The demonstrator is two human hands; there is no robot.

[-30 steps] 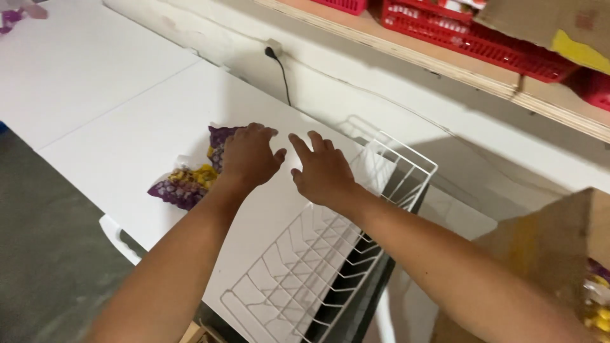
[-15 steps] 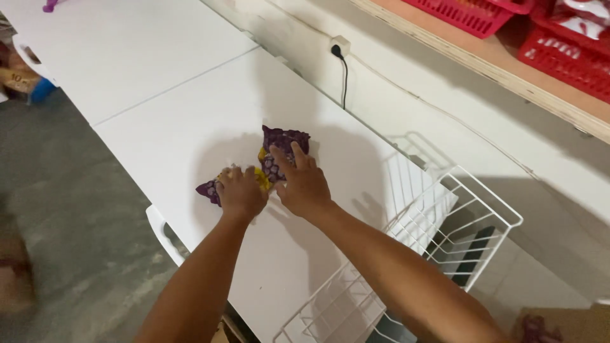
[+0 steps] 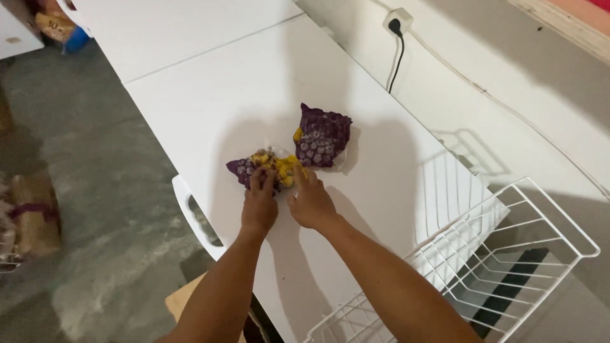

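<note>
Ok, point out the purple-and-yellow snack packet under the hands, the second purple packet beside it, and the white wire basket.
purple-and-yellow snack packet (image 3: 270, 166), head view, yellow middle.
second purple packet (image 3: 323, 136), head view, its centre.
white wire basket (image 3: 575, 228), head view, far rim wire.

A single camera is riding on the person's head, looking steeply down and forward along both forearms at the white freezer lid (image 3: 210, 95), near enough to be taking in the wall socket (image 3: 398, 20) beyond.
</note>
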